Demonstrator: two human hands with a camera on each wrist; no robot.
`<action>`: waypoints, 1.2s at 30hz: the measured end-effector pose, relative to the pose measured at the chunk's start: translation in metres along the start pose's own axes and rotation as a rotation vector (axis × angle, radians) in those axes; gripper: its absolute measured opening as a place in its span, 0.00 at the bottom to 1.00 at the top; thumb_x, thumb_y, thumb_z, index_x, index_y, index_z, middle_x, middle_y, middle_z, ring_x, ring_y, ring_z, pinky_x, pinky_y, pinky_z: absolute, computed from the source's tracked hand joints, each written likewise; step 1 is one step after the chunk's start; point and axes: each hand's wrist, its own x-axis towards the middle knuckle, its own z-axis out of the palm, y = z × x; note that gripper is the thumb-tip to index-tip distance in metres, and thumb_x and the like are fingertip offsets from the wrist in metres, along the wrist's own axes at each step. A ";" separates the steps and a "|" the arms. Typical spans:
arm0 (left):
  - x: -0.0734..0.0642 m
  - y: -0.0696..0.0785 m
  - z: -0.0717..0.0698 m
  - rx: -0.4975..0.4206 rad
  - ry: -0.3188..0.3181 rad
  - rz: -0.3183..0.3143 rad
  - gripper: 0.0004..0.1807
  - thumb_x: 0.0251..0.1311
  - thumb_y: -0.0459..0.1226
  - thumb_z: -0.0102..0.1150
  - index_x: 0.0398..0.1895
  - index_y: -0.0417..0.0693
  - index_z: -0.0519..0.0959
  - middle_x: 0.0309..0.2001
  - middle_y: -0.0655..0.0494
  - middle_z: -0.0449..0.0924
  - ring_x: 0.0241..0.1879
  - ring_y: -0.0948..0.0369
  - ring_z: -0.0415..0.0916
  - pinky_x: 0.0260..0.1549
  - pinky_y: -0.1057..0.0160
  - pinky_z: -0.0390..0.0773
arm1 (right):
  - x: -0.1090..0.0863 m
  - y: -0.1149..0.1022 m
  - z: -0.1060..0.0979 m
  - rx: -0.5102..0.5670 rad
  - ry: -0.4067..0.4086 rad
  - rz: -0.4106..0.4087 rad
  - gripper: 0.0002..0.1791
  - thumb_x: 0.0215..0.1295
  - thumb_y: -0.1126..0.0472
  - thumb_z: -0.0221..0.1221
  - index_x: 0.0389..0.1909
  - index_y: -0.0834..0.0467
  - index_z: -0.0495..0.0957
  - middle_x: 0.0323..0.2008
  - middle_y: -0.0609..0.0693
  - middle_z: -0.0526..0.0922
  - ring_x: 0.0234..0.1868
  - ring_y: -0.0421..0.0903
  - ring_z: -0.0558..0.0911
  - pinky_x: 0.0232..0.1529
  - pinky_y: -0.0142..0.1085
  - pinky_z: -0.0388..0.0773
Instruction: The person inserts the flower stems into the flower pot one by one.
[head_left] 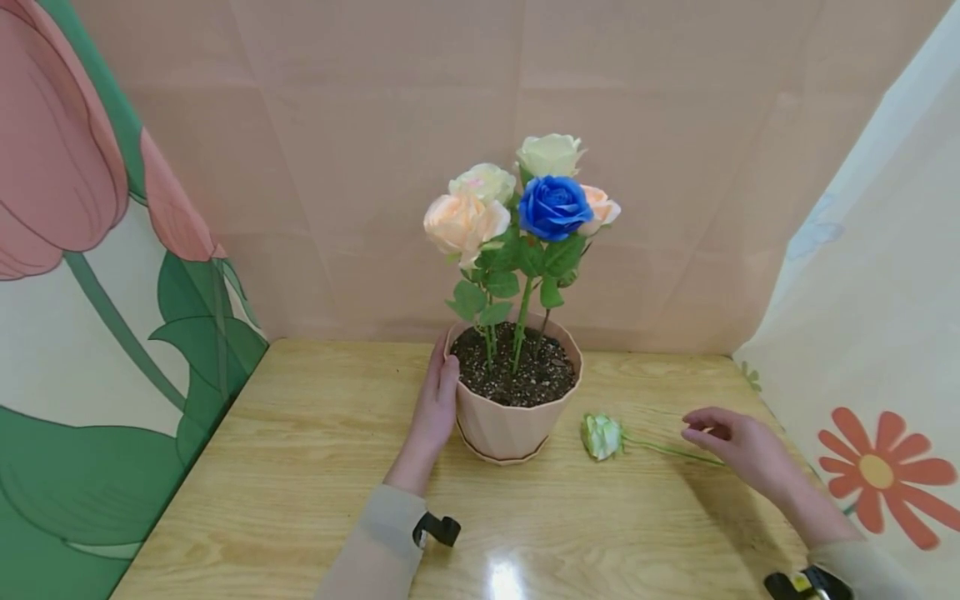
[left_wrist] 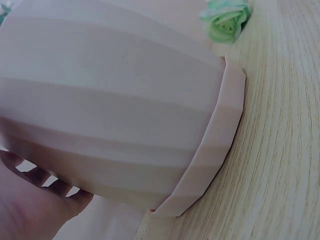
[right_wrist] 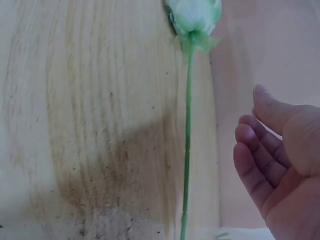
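Note:
My left hand (head_left: 438, 400) holds the left side of a pink flower pot (head_left: 517, 425), its thumb near the rim. In the left wrist view its fingers (left_wrist: 60, 187) bend against the pot wall. Artificial roses stand in the dark soil (head_left: 495, 385): a blue rose (head_left: 555, 208) in front, peach and cream ones around it. A pale green rose (head_left: 602, 437) lies on the table right of the pot, its stem (right_wrist: 187, 135) pointing right. My right hand (head_left: 738, 446) hovers over that stem, fingers loosely bent with nothing between them.
The pot stands in a matching saucer (left_wrist: 212, 150) on the wooden table (head_left: 300, 467). A pink cloth backdrop (head_left: 360, 167) rises behind. Panels with a painted tulip (head_left: 60, 142) and a painted red flower (head_left: 876, 471) border the left and right sides.

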 end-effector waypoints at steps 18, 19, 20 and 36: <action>0.000 -0.003 0.000 0.001 0.016 0.002 0.34 0.91 0.51 0.35 0.92 0.52 0.50 0.88 0.46 0.53 0.86 0.45 0.50 0.83 0.39 0.51 | 0.004 0.028 0.020 0.028 -0.014 -0.049 0.14 0.77 0.57 0.72 0.55 0.61 0.89 0.45 0.50 0.91 0.40 0.40 0.86 0.35 0.34 0.83; 0.000 -0.003 0.000 0.001 0.016 0.002 0.34 0.91 0.51 0.35 0.92 0.52 0.51 0.88 0.46 0.53 0.86 0.45 0.50 0.83 0.39 0.51 | 0.004 0.028 0.021 0.035 -0.016 -0.050 0.14 0.76 0.57 0.72 0.55 0.61 0.89 0.45 0.50 0.91 0.40 0.40 0.86 0.36 0.33 0.83; 0.000 -0.003 0.000 0.002 0.016 0.002 0.34 0.91 0.51 0.35 0.92 0.52 0.51 0.88 0.46 0.53 0.86 0.45 0.50 0.83 0.39 0.51 | 0.004 0.028 0.021 0.040 -0.017 -0.051 0.14 0.76 0.58 0.72 0.54 0.61 0.89 0.44 0.50 0.91 0.39 0.40 0.85 0.35 0.33 0.83; -0.002 -0.002 0.000 0.012 0.007 -0.034 0.35 0.91 0.53 0.36 0.93 0.56 0.50 0.89 0.49 0.51 0.86 0.46 0.50 0.83 0.40 0.53 | 0.005 0.030 0.027 0.006 -0.049 -0.012 0.16 0.72 0.52 0.76 0.52 0.58 0.91 0.42 0.45 0.90 0.41 0.42 0.87 0.38 0.33 0.83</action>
